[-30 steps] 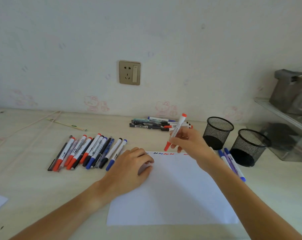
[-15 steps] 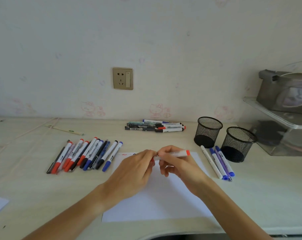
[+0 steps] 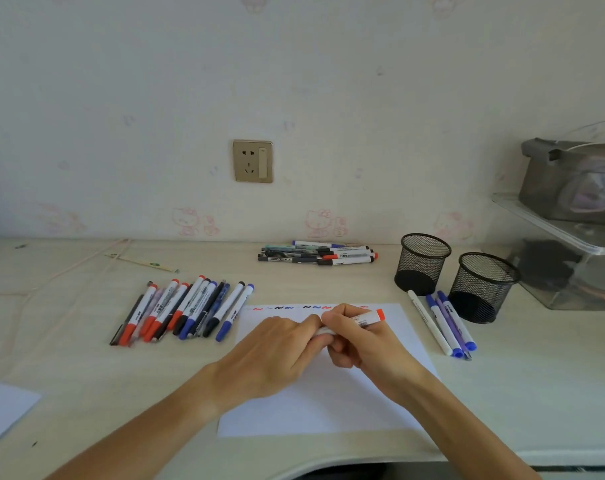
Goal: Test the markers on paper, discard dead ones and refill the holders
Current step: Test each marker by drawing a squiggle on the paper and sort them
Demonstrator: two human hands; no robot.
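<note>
From the head camera: a second ago the right hand [image 3: 359,344] held the red marker [image 3: 366,319] tip-down near the far edge of the paper [image 3: 328,403] while the left hand [image 3: 273,355] lay flat on the sheet. Now both hands meet over the middle of the paper, the marker lying level across them. The right hand grips its barrel; the left hand's fingers pinch the end hidden between the two hands. This looks like recapping after a test stroke, so sorting likely comes next.

The marker is white-bodied with a red end cap pointing right. A row of red, blue and black squiggles [image 3: 308,307] runs along the paper's far edge. The two mesh holders [image 3: 422,263] stand empty toward the table's right side, three markers [image 3: 443,323] lying just in front of them.
</note>
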